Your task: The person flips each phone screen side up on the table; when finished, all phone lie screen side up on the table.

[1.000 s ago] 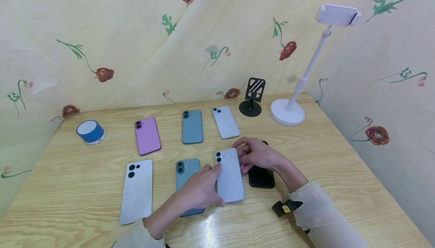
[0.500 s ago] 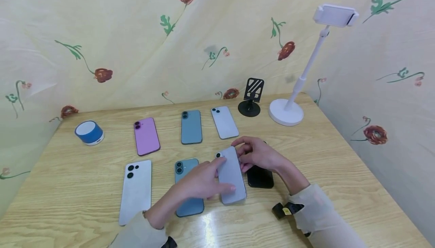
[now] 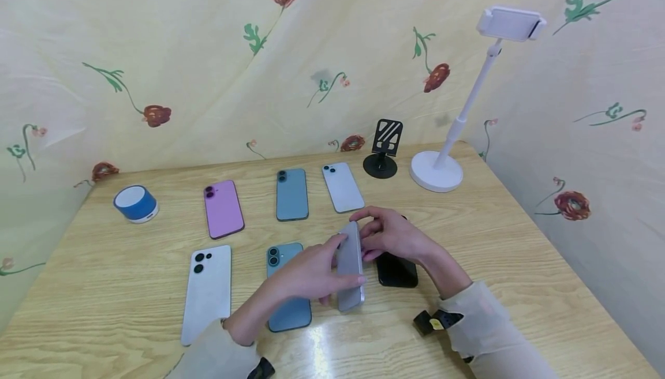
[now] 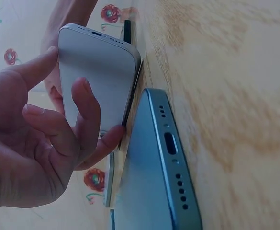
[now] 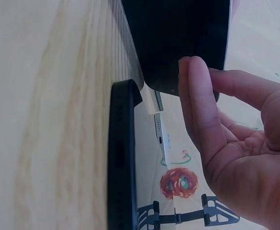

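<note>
A pale smartphone (image 3: 349,269) is tilted up on its long left edge between both hands, its back facing left. My left hand (image 3: 309,272) holds it by the sides: the thumb lies at its raised edge, and a fingertip reaches the lower edge in the left wrist view. At its far end, my right hand (image 3: 392,235) holds it too; in the right wrist view two fingers rest against the dark screen (image 5: 178,38) and the thumb is at the edge. Under the right hand lies a black phone (image 3: 397,272). A teal phone (image 3: 291,315) lies partly hidden beneath the left wrist.
Behind lie a pink phone (image 3: 224,209), a blue phone (image 3: 292,194) and a white phone (image 3: 343,187). Another white phone (image 3: 208,292) is at left, near a blue speaker (image 3: 136,203). A black stand (image 3: 384,148) and a tall white stand (image 3: 436,171) are at the back right.
The pale phone has gone from lying nearly flat, back up, to standing tilted with its right edge raised. My left hand has shifted right across it; the right fingers stay at its far end.
</note>
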Demonstrator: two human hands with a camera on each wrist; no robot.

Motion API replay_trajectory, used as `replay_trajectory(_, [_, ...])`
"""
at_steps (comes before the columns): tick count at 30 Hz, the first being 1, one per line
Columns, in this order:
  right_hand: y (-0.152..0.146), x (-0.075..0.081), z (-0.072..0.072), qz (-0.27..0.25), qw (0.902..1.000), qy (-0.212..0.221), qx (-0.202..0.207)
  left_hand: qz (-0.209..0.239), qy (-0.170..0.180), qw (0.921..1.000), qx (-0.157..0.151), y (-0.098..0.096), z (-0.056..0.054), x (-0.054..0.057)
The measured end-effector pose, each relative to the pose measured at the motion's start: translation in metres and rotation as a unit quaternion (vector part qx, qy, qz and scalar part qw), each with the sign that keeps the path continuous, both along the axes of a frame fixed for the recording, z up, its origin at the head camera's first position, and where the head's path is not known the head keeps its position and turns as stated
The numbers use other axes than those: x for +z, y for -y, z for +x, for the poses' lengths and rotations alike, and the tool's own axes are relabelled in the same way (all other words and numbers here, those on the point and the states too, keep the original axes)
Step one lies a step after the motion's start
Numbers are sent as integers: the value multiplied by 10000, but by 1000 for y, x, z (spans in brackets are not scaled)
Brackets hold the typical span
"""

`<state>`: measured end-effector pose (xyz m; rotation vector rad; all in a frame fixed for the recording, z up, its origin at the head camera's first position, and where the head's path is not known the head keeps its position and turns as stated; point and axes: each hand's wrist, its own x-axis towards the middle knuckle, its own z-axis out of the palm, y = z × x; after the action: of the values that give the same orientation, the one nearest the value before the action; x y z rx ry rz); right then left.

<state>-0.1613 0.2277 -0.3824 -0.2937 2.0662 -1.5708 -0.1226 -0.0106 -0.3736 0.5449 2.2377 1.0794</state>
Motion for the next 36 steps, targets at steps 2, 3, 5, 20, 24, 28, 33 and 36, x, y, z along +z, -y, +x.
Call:
replay_trajectory(2, [0, 0, 0, -29, 10000, 12, 1, 28, 16, 10000, 21, 0, 0, 0])
replay_trajectory(3, [1, 0, 0, -44, 10000, 19, 0, 51, 32, 10000, 29, 0, 0, 1])
replay_trajectory(5, [1, 1, 0, -59, 10000, 22, 0, 82, 55, 9999, 37, 0, 0, 1])
replay_trajectory(20, [4, 1, 1, -63, 10000, -16, 6, 392, 374, 9985, 78, 4, 0, 4])
replay_trajectory(24, [6, 0, 1, -81, 10000, 5, -6, 559, 488, 9972, 49, 6, -1, 5])
replay_trajectory(28, [9, -1, 2, -77, 9999, 69, -23, 643, 515, 9966, -1, 8, -1, 4])
replay_trajectory(33, [11, -4, 1, 12, 10000, 69, 32, 685, 445, 9967, -18, 10, 0, 4])
replay_trajectory(36, [11, -6, 0, 91, 9999, 43, 92, 750, 399, 9964, -4, 11, 1, 5])
